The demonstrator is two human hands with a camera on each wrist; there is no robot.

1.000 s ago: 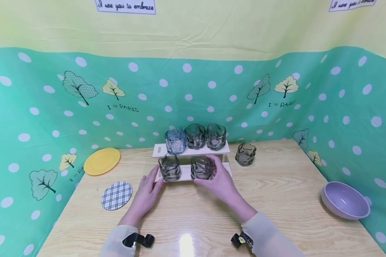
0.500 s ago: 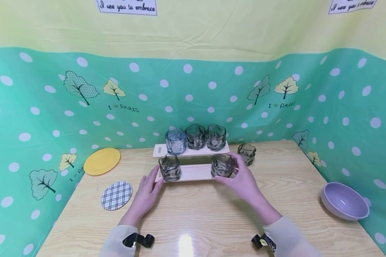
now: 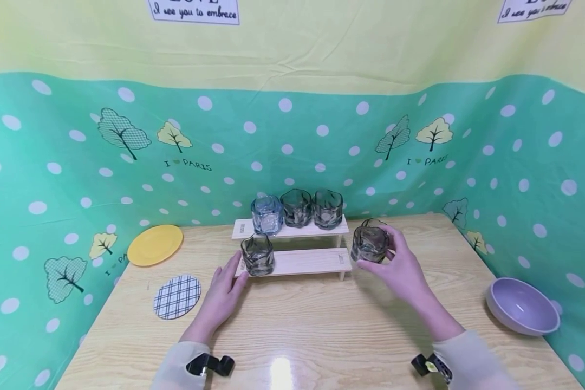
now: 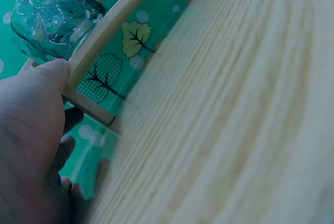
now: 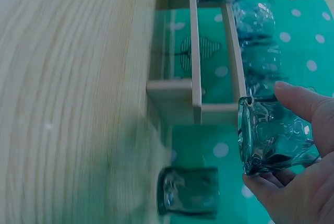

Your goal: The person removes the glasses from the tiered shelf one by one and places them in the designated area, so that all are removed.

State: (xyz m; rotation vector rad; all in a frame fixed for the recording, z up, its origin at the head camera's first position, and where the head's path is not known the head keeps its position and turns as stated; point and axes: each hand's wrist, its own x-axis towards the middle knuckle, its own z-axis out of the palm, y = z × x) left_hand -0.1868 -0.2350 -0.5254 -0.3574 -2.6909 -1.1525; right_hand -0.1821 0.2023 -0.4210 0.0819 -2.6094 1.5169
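The right hand (image 3: 401, 269) is gripping a grey faceted glass tumbler (image 3: 368, 245) right of frame centre; the left hand (image 3: 220, 292), loosely extended, is touching the left end of a pale two-tier wooden rack (image 3: 306, 262).

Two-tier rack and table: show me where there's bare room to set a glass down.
Bare: the lower tier, right of its lone glass; the table in front of the rack; also the table between the right grip and purple bowl. Crowded: the upper tier, bearing three glasses, and the rack's right side, where the held glass hangs near a standing glass.
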